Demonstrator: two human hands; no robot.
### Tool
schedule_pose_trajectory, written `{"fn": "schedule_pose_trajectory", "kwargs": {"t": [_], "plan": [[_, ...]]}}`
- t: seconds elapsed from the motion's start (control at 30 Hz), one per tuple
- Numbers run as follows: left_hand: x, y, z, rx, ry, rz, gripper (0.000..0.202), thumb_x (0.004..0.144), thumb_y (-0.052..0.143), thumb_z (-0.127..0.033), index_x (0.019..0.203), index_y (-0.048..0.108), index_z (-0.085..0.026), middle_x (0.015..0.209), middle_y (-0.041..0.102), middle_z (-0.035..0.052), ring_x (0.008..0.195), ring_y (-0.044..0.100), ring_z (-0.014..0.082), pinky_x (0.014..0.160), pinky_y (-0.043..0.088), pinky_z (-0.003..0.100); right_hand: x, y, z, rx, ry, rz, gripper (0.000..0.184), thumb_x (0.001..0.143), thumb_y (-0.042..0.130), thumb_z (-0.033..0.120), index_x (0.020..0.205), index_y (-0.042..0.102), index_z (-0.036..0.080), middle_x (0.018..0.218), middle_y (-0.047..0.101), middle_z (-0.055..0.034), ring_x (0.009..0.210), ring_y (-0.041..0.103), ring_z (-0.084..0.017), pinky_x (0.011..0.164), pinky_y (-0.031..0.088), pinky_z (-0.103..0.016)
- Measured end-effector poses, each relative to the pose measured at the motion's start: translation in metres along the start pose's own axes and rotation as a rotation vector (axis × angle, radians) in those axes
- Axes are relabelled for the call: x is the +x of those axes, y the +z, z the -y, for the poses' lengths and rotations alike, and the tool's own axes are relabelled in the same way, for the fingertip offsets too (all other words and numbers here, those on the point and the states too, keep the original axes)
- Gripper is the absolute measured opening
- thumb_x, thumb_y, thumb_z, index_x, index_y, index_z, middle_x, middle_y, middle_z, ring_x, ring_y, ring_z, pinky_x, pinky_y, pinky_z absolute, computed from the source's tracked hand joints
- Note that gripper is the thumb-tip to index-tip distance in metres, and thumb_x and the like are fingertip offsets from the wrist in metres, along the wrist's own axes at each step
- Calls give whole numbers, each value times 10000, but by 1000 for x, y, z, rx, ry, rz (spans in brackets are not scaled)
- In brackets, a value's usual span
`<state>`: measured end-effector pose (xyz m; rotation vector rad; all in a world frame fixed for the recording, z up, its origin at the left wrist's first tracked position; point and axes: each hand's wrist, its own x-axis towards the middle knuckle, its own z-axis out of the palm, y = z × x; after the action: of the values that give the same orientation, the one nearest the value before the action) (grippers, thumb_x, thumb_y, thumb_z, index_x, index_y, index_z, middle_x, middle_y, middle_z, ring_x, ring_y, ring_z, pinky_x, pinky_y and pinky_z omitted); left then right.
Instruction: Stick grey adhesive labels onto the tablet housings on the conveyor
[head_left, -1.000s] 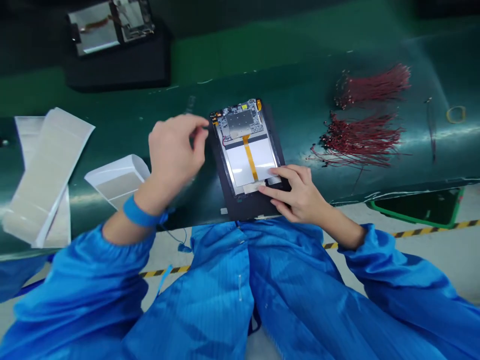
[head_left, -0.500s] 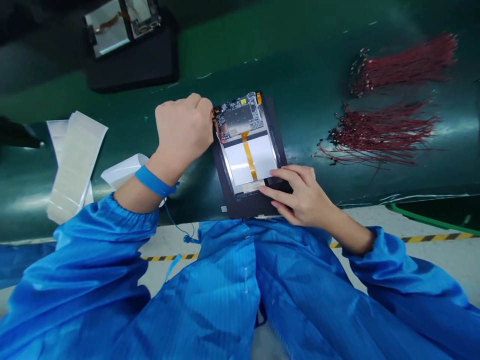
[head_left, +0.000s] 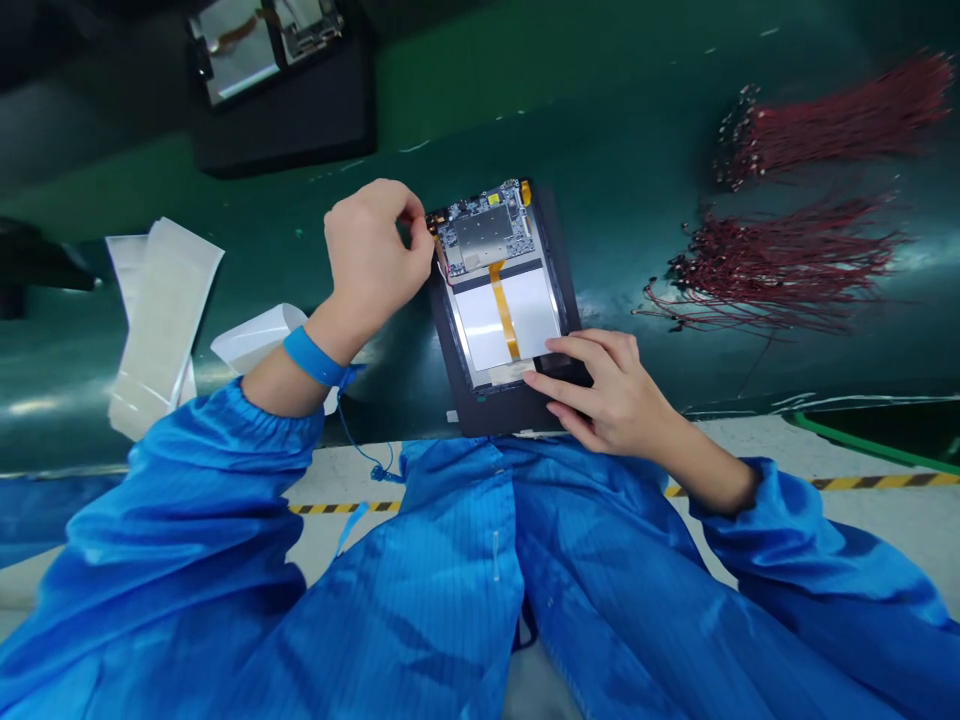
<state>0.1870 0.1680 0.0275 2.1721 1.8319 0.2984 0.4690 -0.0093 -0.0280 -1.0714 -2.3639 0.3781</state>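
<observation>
An opened tablet (head_left: 501, 300) lies back-up on a black pad (head_left: 517, 408) at the near edge of the green belt. Its circuit board, silver shield and an orange flex strip over a white panel show. My left hand (head_left: 375, 250) is closed in a pinch at the tablet's top left corner, where a thin red wire runs; what the fingertips hold is too small to name. My right hand (head_left: 600, 385) lies with fingers stretched on the tablet's lower right corner, pressing it down.
Two bundles of red wires (head_left: 780, 262) lie to the right on the belt. White paper strips (head_left: 161, 310) sit at the left. Another opened device on a black pad (head_left: 277, 70) is at the far left. A blue wrist strap (head_left: 315, 358) and its cord hang from my left wrist.
My left hand moved right from beside the tablet to its top left corner and closed into a pinch. The right hand stayed put. The view shifted slightly.
</observation>
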Motion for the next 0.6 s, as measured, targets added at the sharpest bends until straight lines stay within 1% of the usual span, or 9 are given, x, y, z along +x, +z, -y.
{"fn": "schedule_pose_trajectory", "kwargs": {"t": [0.07,0.13,0.2,0.27,0.3,0.37,0.47,0.53,0.6], "plan": [[-1,-8,11,-90,-65,-37,257,978,560,-339,1097,687,-150,1002,647,20,890,560,151,920,407,346,1,-1,0,7,1,-1,507,968,667,273,1472,630,314,1491,609,-159,1333,533,-389,993,473,-572],[0,-23,32,-81,-126,-67,266,995,554,-344,1118,688,-149,991,644,-4,856,541,134,913,415,323,2,-2,1,5,-12,-18,480,965,672,266,1444,651,283,1474,615,-180,1314,543,-394,972,483,-571],[2,-41,63,45,-198,-102,295,988,586,-387,1132,697,-154,1022,659,-17,912,534,146,973,401,328,3,-2,2,2,-21,-30,455,961,681,259,1416,668,265,1451,624,-189,1303,553,-394,955,492,-563],[4,-56,94,196,-265,-118,341,980,599,-444,1154,704,-170,1067,672,-18,995,528,177,1035,368,353,4,-2,2,13,-13,-32,457,956,689,256,1413,669,276,1441,630,-179,1303,560,-392,960,495,-565],[4,-61,108,253,-279,-108,355,980,589,-462,1162,705,-181,1090,673,-15,1029,523,192,1045,355,368,4,-2,2,23,-8,-32,465,954,693,255,1417,667,285,1445,629,-174,1303,563,-391,967,495,-569],[4,-66,128,308,-252,-55,366,988,551,-469,1194,701,-206,1154,664,-7,1073,512,212,1043,339,389,3,-3,2,35,-5,-28,481,948,702,253,1426,663,292,1455,623,-172,1305,565,-394,979,495,-580],[2,-60,137,322,-175,13,374,991,526,-483,1212,691,-231,1205,631,1,1067,477,218,1034,310,407,2,-3,1,22,-11,-10,485,946,714,256,1427,664,283,1469,608,-181,1311,558,-404,977,501,-586],[1,-53,136,343,-152,52,358,989,526,-476,1187,683,-222,1169,609,8,1043,458,213,1026,292,415,1,-3,0,12,-19,-5,480,944,720,255,1421,669,270,1470,603,-189,1309,556,-407,966,506,-580],[-1,-47,134,382,-148,101,302,987,519,-428,1113,674,-202,1106,587,22,1038,455,213,1017,285,423,1,-2,0,12,-23,-13,471,942,722,250,1410,675,264,1464,606,-190,1303,560,-404,962,508,-576]]}}
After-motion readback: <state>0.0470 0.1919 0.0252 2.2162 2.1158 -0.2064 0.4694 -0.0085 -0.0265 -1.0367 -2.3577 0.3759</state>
